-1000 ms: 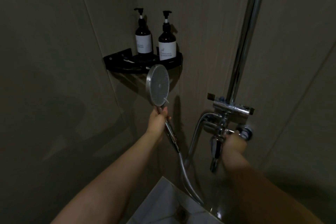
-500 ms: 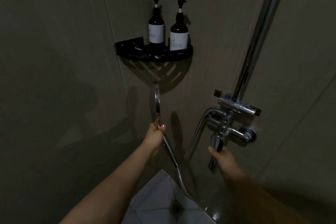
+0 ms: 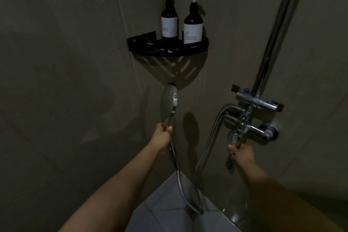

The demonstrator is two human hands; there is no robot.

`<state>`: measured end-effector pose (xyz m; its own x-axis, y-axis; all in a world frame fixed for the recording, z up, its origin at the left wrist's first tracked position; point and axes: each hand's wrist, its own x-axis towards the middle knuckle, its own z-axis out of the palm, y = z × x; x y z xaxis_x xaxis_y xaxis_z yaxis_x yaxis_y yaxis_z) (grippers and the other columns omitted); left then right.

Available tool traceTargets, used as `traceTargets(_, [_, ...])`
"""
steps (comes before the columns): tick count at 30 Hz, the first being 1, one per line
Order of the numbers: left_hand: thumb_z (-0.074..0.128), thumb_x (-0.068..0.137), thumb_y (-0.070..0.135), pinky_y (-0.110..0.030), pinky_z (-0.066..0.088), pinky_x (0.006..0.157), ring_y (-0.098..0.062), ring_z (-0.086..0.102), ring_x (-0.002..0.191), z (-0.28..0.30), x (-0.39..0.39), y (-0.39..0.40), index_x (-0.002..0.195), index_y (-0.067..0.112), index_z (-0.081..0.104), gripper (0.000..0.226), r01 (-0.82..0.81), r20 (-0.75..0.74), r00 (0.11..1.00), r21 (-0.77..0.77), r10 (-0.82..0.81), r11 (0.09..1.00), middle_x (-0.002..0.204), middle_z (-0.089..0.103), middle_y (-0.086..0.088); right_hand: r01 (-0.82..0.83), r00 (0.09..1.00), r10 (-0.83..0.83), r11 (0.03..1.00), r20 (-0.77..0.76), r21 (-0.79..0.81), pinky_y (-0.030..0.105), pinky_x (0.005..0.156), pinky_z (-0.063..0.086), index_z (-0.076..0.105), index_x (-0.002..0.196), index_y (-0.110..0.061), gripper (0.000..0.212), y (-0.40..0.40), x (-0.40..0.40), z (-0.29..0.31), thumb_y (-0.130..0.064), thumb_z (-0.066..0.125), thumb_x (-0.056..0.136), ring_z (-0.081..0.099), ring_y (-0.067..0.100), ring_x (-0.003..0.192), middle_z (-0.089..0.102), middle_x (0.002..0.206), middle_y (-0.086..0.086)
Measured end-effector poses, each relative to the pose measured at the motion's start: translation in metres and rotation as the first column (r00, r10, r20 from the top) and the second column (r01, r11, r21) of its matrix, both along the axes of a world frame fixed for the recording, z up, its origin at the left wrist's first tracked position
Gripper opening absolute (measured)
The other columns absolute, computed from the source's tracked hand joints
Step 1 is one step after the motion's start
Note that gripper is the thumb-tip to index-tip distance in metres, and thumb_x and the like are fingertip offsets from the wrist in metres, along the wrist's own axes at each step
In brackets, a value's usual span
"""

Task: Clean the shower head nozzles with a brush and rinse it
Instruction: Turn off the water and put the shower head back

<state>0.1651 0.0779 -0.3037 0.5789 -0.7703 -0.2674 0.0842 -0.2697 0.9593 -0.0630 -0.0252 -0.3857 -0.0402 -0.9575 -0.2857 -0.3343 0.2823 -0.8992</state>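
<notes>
One left hand [image 3: 162, 134] grips the shower head [image 3: 168, 102] handle below its disc.

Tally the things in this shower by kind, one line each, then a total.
Bottles: 2
Shelf: 1
Shower head: 1
Hose: 1
Mixer tap: 1
Riser pipe: 1
Total: 7

walls [image 3: 66, 81]: dim grey tile | floor [image 3: 165, 205]: pale marbled tile | corner shelf [image 3: 169, 51]: black, two pump bottles [image 3: 193, 24]
</notes>
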Motion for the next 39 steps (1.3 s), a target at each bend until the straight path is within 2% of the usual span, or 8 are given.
traceTargets(3, [0.049, 0.094, 0.012, -0.037, 0.045, 0.097, -0.022, 0.053, 0.098, -0.008, 0.0, -0.006, 0.108, 0.009, 0.049, 0.015, 0.026, 0.095, 0.995, 0.056, -0.031, 0.998, 0.106, 0.056, -0.012, 0.013, 1.0, -0.012, 1.0, -0.026, 0.014, 0.023, 0.054, 0.035, 0.063, 0.102, 0.014, 0.024, -0.002, 0.0, -0.003, -0.002, 0.063, 0.084, 0.047, 0.016, 0.058, 0.055, 0.064, 0.007])
traceTargets(11, [0.052, 0.092, 0.009, -0.026, 0.039, 0.087, -0.018, 0.05, 0.097, -0.015, -0.013, -0.014, 0.116, 0.003, 0.051, 0.025, 0.062, 0.142, 0.987, 0.048, -0.069, 0.997, 0.102, 0.053, -0.005, 0.006, 1.0, -0.007, 0.999, -0.018, -0.047, 0.029, 0.074, 0.037, 0.064, 0.101, 0.013, 0.023, 0.0, -0.001, -0.007, -0.002, 0.063, 0.083, 0.051, 0.02, 0.083, 0.058, 0.084, 0.012])
traceTargets(14, [0.056, 0.09, 0.01, -0.029, 0.041, 0.086, -0.019, 0.052, 0.094, -0.021, -0.011, -0.018, 0.091, 0.013, 0.052, 0.005, 0.042, 0.147, 0.988, 0.069, -0.052, 0.997, 0.091, 0.055, -0.003, 0.017, 1.0, -0.017, 1.0, 0.01, -0.013, 0.03, 0.07, 0.04, 0.066, 0.097, 0.011, 0.02, 0.0, 0.0, -0.01, -0.004, 0.064, 0.084, 0.053, 0.022, 0.081, 0.059, 0.073, 0.012])
traceTargets(17, [0.057, 0.089, 0.009, -0.027, 0.041, 0.083, -0.019, 0.052, 0.09, -0.026, -0.008, -0.02, 0.073, 0.022, 0.046, 0.024, 0.015, 0.164, 0.986, 0.073, -0.027, 0.997, 0.078, 0.052, 0.002, 0.003, 1.0, -0.003, 1.0, -0.003, -0.018, 0.029, 0.073, 0.038, 0.066, 0.073, -0.002, 0.012, 0.002, 0.001, -0.007, -0.004, 0.063, 0.084, 0.054, 0.022, 0.081, 0.057, 0.065, 0.009])
traceTargets(22, [0.057, 0.089, 0.009, -0.026, 0.039, 0.083, -0.019, 0.051, 0.092, -0.029, -0.009, -0.017, 0.093, 0.011, 0.05, 0.008, 0.028, 0.166, 0.985, 0.092, -0.043, 0.995, 0.084, 0.054, -0.002, 0.003, 1.0, -0.003, 1.0, 0.016, -0.014, 0.029, 0.074, 0.039, 0.066, 0.097, 0.006, 0.017, 0.006, 0.001, -0.001, -0.006, 0.06, 0.087, 0.054, 0.022, 0.084, 0.058, 0.084, 0.013])
traceTargets(28, [0.057, 0.089, 0.009, -0.023, 0.039, 0.072, -0.018, 0.049, 0.089, -0.028, -0.011, -0.016, 0.08, 0.015, 0.049, 0.014, 0.013, 0.217, 0.976, 0.081, -0.03, 0.997, 0.079, 0.052, 0.0, 0.019, 0.997, -0.02, 1.0, 0.078, 0.023, 0.043, 0.082, 0.049, 0.068, 0.082, -0.004, 0.005, 0.006, 0.003, -0.003, -0.005, 0.063, 0.084, 0.06, 0.027, 0.085, 0.062, 0.079, 0.014])
traceTargets(34, [0.058, 0.088, 0.007, -0.014, 0.034, 0.061, -0.017, 0.047, 0.087, -0.032, -0.014, -0.013, 0.068, 0.023, 0.041, 0.031, -0.004, 0.223, 0.975, 0.078, -0.013, 0.997, 0.07, 0.045, 0.007, 0.031, 0.995, -0.033, 0.999, 0.094, 0.03, 0.044, 0.081, 0.05, 0.055, 0.06, -0.02, 0.031, 0.004, 0.004, -0.004, -0.002, 0.063, 0.084, 0.06, 0.029, 0.087, 0.061, 0.08, 0.015])
traceTargets(39, [0.058, 0.088, 0.009, -0.023, 0.036, 0.068, -0.017, 0.046, 0.088, -0.038, -0.015, -0.009, 0.09, 0.012, 0.048, 0.01, 0.002, 0.233, 0.972, 0.1, -0.026, 0.995, 0.078, 0.05, 0.0, 0.024, 0.996, -0.027, 0.999, 0.082, 0.036, 0.048, 0.087, 0.05, 0.056, 0.061, -0.02, 0.029, 0.002, 0.004, -0.006, -0.005, 0.064, 0.084, 0.063, 0.033, 0.09, 0.062, 0.083, 0.016])
